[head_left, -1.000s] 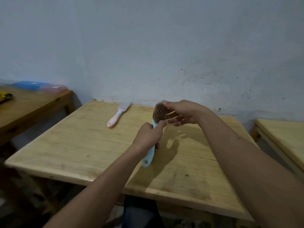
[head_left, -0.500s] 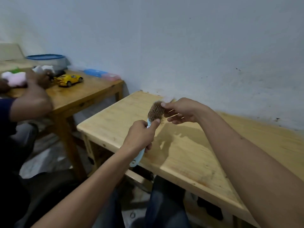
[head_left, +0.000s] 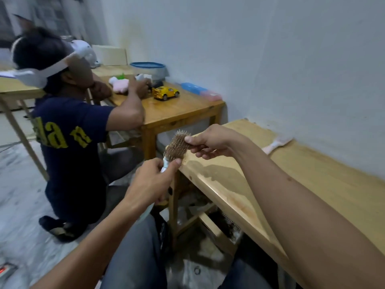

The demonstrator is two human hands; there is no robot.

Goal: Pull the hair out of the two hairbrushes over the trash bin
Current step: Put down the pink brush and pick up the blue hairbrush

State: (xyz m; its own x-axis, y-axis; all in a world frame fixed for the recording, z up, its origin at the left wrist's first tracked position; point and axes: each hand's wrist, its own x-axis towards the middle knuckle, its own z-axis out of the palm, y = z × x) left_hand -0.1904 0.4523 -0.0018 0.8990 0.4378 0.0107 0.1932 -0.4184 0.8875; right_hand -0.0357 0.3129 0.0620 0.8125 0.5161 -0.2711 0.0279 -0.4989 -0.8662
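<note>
My left hand (head_left: 153, 182) grips the light blue handle of a hairbrush (head_left: 177, 148), whose bristle head is matted with brown hair and points up and away. My right hand (head_left: 210, 143) pinches the hair at the right side of the brush head. Both hands hover just past the left corner of the wooden table (head_left: 291, 184). A second, pink hairbrush (head_left: 277, 144) lies on the table against the wall. A mesh-sided container (head_left: 231, 226) stands under the table; I cannot tell whether it is the trash bin.
A person in a dark blue shirt (head_left: 68, 142) with a white headset kneels at the left at another wooden table (head_left: 183, 113). That table holds a yellow toy car (head_left: 165, 93), a pink soft toy (head_left: 121, 85) and a blue-lidded tub (head_left: 149, 69). My knees are below.
The view has swung left, bringing the neighbouring table and the kneeling person into sight. Both hands with the blue brush have moved from over the table to its left corner.
</note>
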